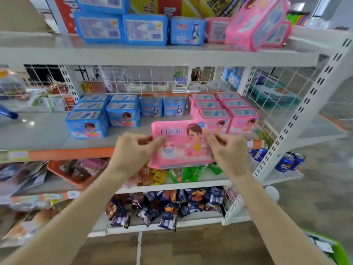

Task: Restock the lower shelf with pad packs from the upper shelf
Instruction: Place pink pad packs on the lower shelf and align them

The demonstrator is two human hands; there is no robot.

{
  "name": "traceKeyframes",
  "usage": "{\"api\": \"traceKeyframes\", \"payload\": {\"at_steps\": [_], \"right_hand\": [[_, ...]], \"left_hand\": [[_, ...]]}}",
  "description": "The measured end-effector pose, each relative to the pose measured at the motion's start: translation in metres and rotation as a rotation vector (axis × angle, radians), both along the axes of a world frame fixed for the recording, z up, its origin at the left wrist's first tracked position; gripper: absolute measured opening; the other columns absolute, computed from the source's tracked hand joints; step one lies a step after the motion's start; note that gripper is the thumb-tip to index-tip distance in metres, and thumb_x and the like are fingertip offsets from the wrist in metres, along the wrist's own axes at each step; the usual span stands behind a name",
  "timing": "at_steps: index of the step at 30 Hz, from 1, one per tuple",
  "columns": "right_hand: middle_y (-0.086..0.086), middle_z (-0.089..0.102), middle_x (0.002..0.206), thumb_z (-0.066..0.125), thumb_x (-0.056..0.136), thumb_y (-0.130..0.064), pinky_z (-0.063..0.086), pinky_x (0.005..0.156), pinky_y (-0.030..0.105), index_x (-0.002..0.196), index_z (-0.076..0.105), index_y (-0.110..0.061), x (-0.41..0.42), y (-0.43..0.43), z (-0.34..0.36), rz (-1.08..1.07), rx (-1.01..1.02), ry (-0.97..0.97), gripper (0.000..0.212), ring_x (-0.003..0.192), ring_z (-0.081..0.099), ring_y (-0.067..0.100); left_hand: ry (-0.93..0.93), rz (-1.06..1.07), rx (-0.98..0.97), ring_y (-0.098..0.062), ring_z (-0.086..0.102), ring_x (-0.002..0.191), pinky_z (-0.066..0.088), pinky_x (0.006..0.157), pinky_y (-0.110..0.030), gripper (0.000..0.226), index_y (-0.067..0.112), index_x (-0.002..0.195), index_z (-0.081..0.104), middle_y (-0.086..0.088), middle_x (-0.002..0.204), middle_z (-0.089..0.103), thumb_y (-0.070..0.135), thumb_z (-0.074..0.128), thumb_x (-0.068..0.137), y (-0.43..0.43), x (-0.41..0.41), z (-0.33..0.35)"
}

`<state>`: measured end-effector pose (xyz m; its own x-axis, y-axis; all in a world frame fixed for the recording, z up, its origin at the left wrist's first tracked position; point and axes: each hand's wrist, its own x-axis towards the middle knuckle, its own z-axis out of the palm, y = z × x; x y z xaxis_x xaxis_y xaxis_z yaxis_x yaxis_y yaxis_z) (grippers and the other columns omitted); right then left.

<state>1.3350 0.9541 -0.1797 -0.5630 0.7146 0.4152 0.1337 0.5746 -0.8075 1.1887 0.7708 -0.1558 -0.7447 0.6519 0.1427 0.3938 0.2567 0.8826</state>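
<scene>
Starting nearest me, lower middle of the frame: I'm holding the pink pad pack [181, 148] up with both hands, printed face towards me and tilting slightly. My left hand [133, 150] is pinching its left edge with the fingers curled in tight. My right hand [227, 150] is pinching the right edge the same way, so both grips are narrow and closed on the wrapper. The pack is hanging in the air right in front of the orange lip [76, 153] of the lower shelf [47, 131], and I'm not seeing it resting on anything. I'm reading this as the carrying step, with the placing not yet done. Just behind it, centre right, the pink stacks [225, 109] are sitting in two columns, with bare shelf showing ahead of them and across to the blue packs [103, 113] at centre left. So the next move is calling for a lift over the lip, then sliding the pack in against the pink rows, facing the same way as they are. Farthest off, along the top of the frame, the upper shelf [152, 54] is carrying the spare packs [256, 23], blue to the left and pink to the right
</scene>
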Motion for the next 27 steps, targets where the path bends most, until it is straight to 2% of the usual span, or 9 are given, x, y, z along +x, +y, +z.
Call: {"api": "traceKeyframes", "payload": {"at_steps": [3,7,10,14,16,17,19,22,27], "right_hand": [[-0.007,0.051,0.039,0.063,0.095,-0.038,0.032,0.044,0.023,0.052,0.063,-0.004,0.014,0.042,0.007,0.000,-0.027,-0.233,0.055,0.034,0.041,0.006],[-0.008,0.034,0.027,0.065,0.093,-0.042,0.027,0.043,0.027,0.041,0.041,-0.015,0.037,0.091,0.004,-0.028,-0.085,-0.386,0.064,0.029,0.036,0.009],[-0.010,0.037,0.030,0.067,0.092,-0.042,0.029,0.047,0.028,0.043,0.042,-0.014,0.054,0.122,-0.004,-0.005,-0.147,-0.396,0.061,0.033,0.036,0.011],[0.005,0.053,0.048,0.069,0.090,-0.037,0.035,0.054,0.032,0.056,0.063,-0.009,0.079,0.155,-0.009,0.017,-0.121,-0.322,0.045,0.048,0.045,0.020],[0.001,0.071,0.068,0.071,0.090,-0.031,0.049,0.062,0.028,0.083,0.078,-0.011,0.091,0.166,-0.010,0.025,-0.139,-0.231,0.022,0.059,0.062,0.010],[-0.005,0.074,0.081,0.073,0.089,-0.025,0.052,0.067,0.016,0.100,0.077,-0.012,0.097,0.168,-0.010,0.038,-0.177,-0.186,0.017,0.068,0.066,-0.003],[-0.007,0.074,0.106,0.075,0.086,-0.010,0.051,0.082,0.008,0.125,0.066,-0.015,0.103,0.172,-0.019,0.105,-0.282,-0.077,0.040,0.092,0.067,-0.011],[-0.010,0.062,0.134,0.078,0.083,-0.009,0.049,0.101,0.021,0.148,0.045,-0.014,0.102,0.175,-0.043,0.115,-0.385,0.019,0.073,0.121,0.060,0.001],[-0.016,0.076,0.102,0.076,0.085,-0.006,0.053,0.092,0.017,0.131,0.063,-0.020,0.088,0.173,-0.082,0.042,-0.319,0.005,0.049,0.094,0.068,-0.004]], "left_hand": [[-0.118,0.029,-0.210,-0.030,0.064,0.058,0.057,0.067,-0.043,0.056,0.003,0.068,0.076,-0.012,0.064,0.072,0.058,0.077,0.074,0.040,0.001,0.010],[-0.232,0.128,-0.309,-0.014,0.054,0.037,0.050,0.045,-0.025,0.052,0.001,0.066,0.063,-0.006,0.049,0.061,0.048,0.080,0.078,0.099,0.018,0.008],[-0.235,0.130,-0.332,-0.013,0.047,0.027,0.038,0.033,-0.018,0.051,0.001,0.064,0.058,-0.001,0.037,0.052,0.045,0.078,0.082,0.134,0.035,0.002],[-0.073,0.053,-0.359,-0.020,0.058,0.050,0.054,0.056,-0.034,0.057,-0.007,0.071,0.070,-0.017,0.061,0.068,0.049,0.076,0.083,0.166,0.057,-0.006],[-0.026,-0.021,-0.280,-0.010,0.061,0.053,0.052,0.055,-0.025,0.036,0.009,0.080,0.078,0.000,0.063,0.072,0.045,0.077,0.083,0.177,0.069,-0.014],[-0.019,-0.046,-0.229,0.000,0.065,0.057,0.049,0.055,-0.014,0.019,0.020,0.089,0.078,0.015,0.064,0.072,0.038,0.079,0.083,0.181,0.078,-0.017],[-0.009,-0.056,-0.161,0.008,0.069,0.073,0.051,0.065,-0.006,0.027,0.024,0.107,0.074,0.027,0.074,0.071,0.024,0.082,0.081,0.190,0.092,-0.029],[0.032,0.005,-0.121,-0.008,0.073,0.089,0.060,0.087,-0.035,0.038,0.015,0.115,0.073,0.009,0.097,0.077,0.019,0.083,0.079,0.204,0.104,-0.057],[0.108,0.056,-0.114,-0.018,0.073,0.090,0.056,0.093,-0.046,0.050,0.017,0.126,0.068,0.008,0.099,0.077,0.035,0.078,0.080,0.212,0.101,-0.083]]}}
